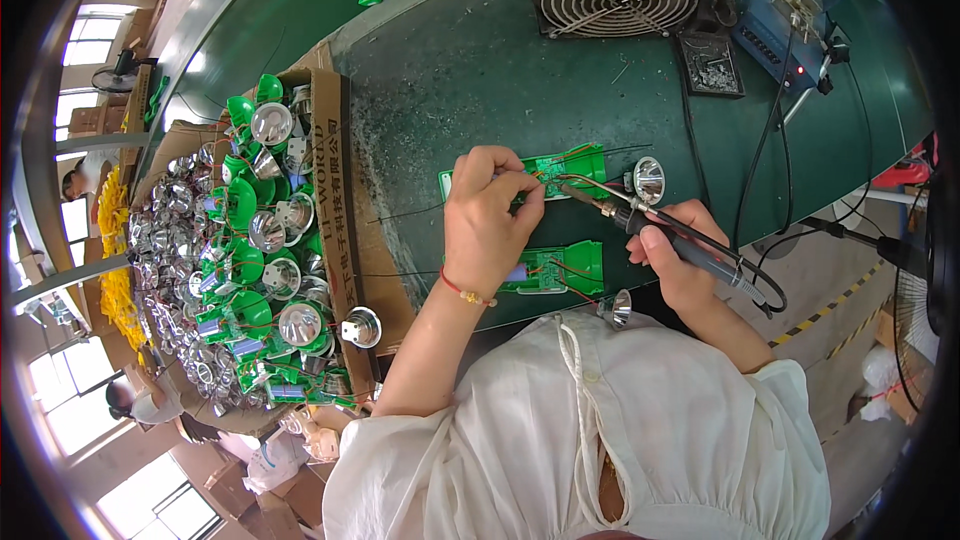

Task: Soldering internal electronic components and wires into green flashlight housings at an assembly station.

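Observation:
My right hand (680,250) grips a soldering iron (690,240) with a curved metal tube along it. The iron's tip points left at a green circuit board (560,176) in a green plastic housing (590,162). My left hand (490,210) is closed in a pinch over that housing, among thin wires at the board; what lies between the fingertips is too small to make out. A silver reflector cup (648,180) is to the right of the housing. Nearer me lies a second green housing (585,265) with a board, a blue-violet cell and another reflector cup (616,308).
At left stands a cardboard box (335,170) heaped with green housings and silver reflectors (280,278). At the back are a fan (620,0), a small dark tray (712,65) with scraps and a blue soldering station (785,30). Black cables (780,150) hang at the right.

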{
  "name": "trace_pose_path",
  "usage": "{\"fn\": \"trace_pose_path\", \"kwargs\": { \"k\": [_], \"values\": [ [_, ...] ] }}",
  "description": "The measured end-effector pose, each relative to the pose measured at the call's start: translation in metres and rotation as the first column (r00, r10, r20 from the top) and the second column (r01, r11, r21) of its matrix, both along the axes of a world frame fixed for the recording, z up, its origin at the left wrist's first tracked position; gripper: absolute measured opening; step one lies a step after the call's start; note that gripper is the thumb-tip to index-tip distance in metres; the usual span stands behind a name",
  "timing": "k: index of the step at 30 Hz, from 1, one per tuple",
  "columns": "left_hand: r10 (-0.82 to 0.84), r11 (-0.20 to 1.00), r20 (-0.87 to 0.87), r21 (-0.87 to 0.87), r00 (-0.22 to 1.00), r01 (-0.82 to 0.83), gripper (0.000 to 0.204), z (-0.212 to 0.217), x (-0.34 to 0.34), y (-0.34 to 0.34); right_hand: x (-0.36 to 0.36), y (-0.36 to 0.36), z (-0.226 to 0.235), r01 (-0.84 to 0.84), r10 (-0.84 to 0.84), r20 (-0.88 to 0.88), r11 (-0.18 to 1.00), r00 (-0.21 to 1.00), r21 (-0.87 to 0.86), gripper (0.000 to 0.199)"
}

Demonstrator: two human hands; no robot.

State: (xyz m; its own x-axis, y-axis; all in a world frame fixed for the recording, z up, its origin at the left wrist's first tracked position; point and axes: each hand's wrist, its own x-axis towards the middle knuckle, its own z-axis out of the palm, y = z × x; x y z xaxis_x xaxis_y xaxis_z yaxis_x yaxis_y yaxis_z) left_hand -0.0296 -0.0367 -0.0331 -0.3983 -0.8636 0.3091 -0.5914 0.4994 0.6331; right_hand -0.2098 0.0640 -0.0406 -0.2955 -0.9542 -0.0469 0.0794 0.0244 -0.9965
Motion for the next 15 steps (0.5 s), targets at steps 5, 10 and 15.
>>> {"fn": "trace_pose_path", "kwargs": {
  "k": [5, 10, 15],
  "values": [
    [-0.008, 1.000, 0.002, 0.011, 1.000, 0.008, 0.010, 0.0017, -0.0008, -0.0002, -0.0005, 0.0016, -0.0052, -0.011, 0.011, -0.006, 1.000, 1.000, -0.012, 0.016],
    [-0.014, 1.000, 0.000, 0.008, 1.000, 0.014, 0.010, 0.0014, 0.0000, -0.0016, -0.0013, 0.0038, -0.0022, 0.005, -0.005, -0.019, 1.000, 1.000, -0.002, 0.017],
    [-0.033, 0.999, 0.019, -0.010, 0.999, 0.033, 0.010, 0.0020, 0.0003, -0.0036, -0.0066, 0.0063, 0.0000, 0.047, -0.047, -0.007, 0.996, 0.999, -0.072, 0.019]
  ]
}}
